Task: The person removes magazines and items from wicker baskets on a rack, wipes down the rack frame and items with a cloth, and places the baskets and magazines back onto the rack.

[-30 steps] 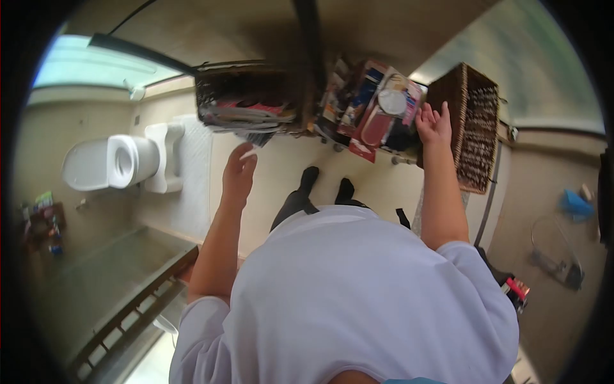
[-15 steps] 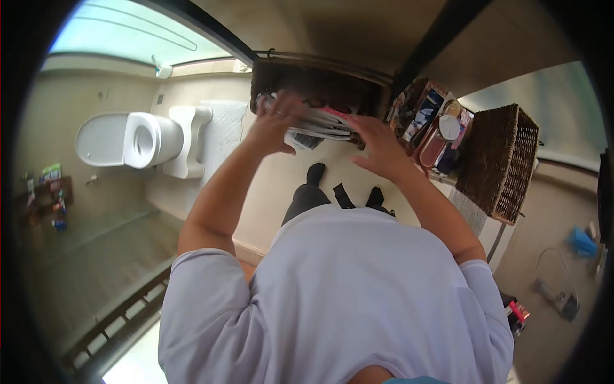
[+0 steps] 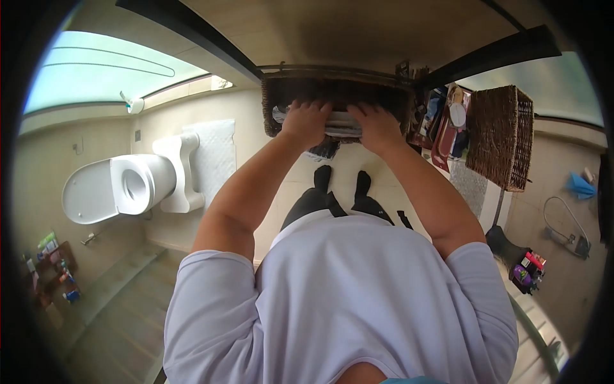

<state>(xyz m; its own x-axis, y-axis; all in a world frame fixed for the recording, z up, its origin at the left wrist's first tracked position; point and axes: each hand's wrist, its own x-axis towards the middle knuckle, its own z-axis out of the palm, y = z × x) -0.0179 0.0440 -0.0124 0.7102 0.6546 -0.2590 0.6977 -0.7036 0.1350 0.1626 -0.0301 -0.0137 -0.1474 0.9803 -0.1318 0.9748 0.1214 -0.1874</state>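
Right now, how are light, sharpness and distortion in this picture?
Head view: left hand and right hand fairly clear; head view: basket beyond them dark inside; head view: pane at upper left bright; head view edges: lines curve, small items at lower left look soft.

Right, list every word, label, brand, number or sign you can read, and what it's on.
None can be read.
Red package at right: too blurred.
Green packet at far left: too small.
Purple packet at lower right: too small.
Papery stack in the front wicker basket: no legible print.
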